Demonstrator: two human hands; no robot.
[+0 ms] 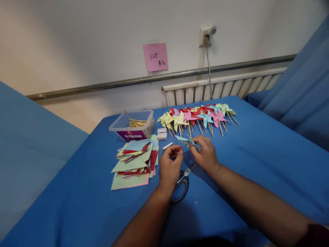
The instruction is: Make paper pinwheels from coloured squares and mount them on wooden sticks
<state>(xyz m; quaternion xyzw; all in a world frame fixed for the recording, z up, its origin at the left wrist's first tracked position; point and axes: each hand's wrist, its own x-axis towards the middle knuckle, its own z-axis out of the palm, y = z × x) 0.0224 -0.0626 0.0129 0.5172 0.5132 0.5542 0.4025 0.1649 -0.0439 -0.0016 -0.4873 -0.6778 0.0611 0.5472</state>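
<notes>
Finished pinwheels (190, 116) lay at twelve o'clock; the right hand (207, 154) gripped folded blue paper (190, 141) at one o'clock from the left hand (169, 168), which was pinched closed, contents indiscernible; paper sheets (137, 162) (nine o'clock) and sticks (137, 123) (ten o'clock) were unassembled.

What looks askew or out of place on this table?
The paper stack is askew, its edges jutting at different angles. One stick pokes above the tub, unlike the others lying inside, and a stray scrap lies near the scissors.

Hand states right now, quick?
Left hand: closed, fingertips together; can't tell if it holds anything.
Right hand: closed, holding blue paper.
</notes>
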